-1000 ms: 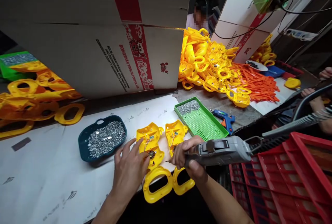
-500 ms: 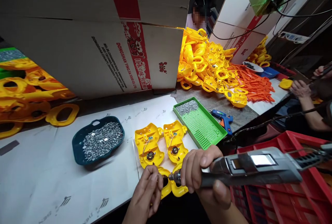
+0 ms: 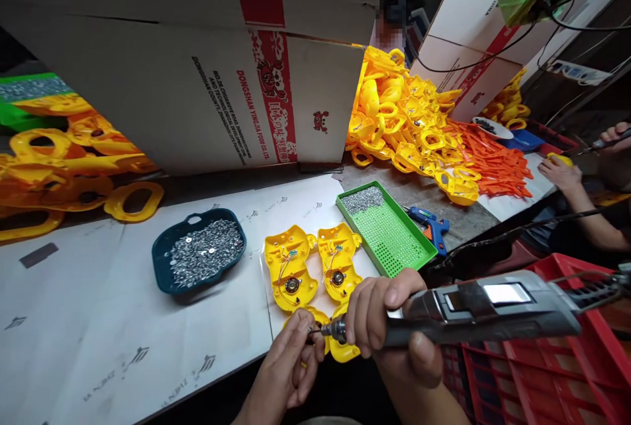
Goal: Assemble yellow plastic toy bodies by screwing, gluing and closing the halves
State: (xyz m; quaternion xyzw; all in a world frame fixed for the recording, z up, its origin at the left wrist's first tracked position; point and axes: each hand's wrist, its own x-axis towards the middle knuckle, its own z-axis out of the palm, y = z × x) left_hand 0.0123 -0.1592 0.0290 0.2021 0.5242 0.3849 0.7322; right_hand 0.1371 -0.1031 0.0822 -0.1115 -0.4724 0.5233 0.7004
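Note:
A grey and black electric screwdriver (image 3: 473,310) lies nearly level in my right hand (image 3: 392,320), its tip pointing left. My left hand (image 3: 290,359) is pinched at that tip; the small piece between its fingers is too small to make out. Just beyond both hands are yellow plastic shells (image 3: 290,270), two of them showing a round black speaker and thin wires. More yellow shell parts lie partly hidden beneath my hands. A dark teal tray (image 3: 160,261) of small metal screws stands to the left, and a green perforated tray (image 3: 401,241) with screws at its far end stands behind the screwdriver.
A large cardboard box (image 3: 172,103) stands at the back. Yellow parts (image 3: 409,116) and orange parts (image 3: 497,159) are heaped back right, near a blue glue gun (image 3: 434,228). A red crate (image 3: 537,366) is at lower right. Another person's hands (image 3: 564,172) work at far right.
The view has shifted, so the trays and box appear farther right. My left hand's fingers have closed in on the screwdriver tip. The other person's hands have moved slightly.

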